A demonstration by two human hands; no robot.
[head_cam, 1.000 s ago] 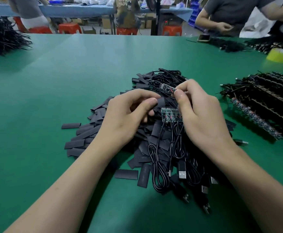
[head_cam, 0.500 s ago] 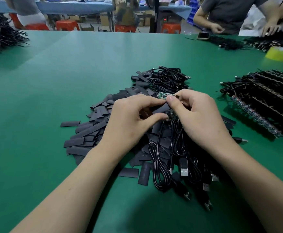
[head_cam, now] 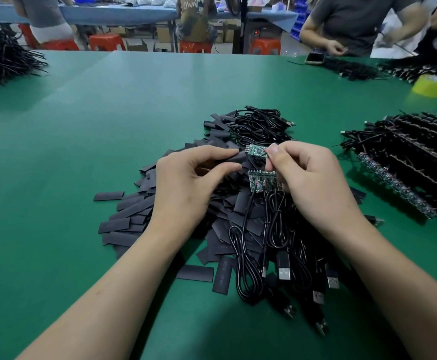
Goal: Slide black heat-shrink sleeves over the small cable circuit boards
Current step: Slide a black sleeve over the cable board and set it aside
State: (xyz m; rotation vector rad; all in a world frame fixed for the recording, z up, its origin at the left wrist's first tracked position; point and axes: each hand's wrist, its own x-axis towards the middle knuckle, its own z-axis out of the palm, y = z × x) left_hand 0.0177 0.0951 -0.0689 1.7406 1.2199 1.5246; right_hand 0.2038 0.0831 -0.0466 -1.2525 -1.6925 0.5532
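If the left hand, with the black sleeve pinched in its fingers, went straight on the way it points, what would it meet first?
Most likely the small green circuit board pinched by the right hand. The left hand aims its flat black heat-shrink sleeve that way, though relative height is unclear.

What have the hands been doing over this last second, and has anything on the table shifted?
The right hand has kept its grip on a small green circuit board, now fully bare again at its fingertips. The left hand has closed on a black heat-shrink sleeve, its mouth facing the board. The sleeve pile, USB cables and finished rows stayed put.
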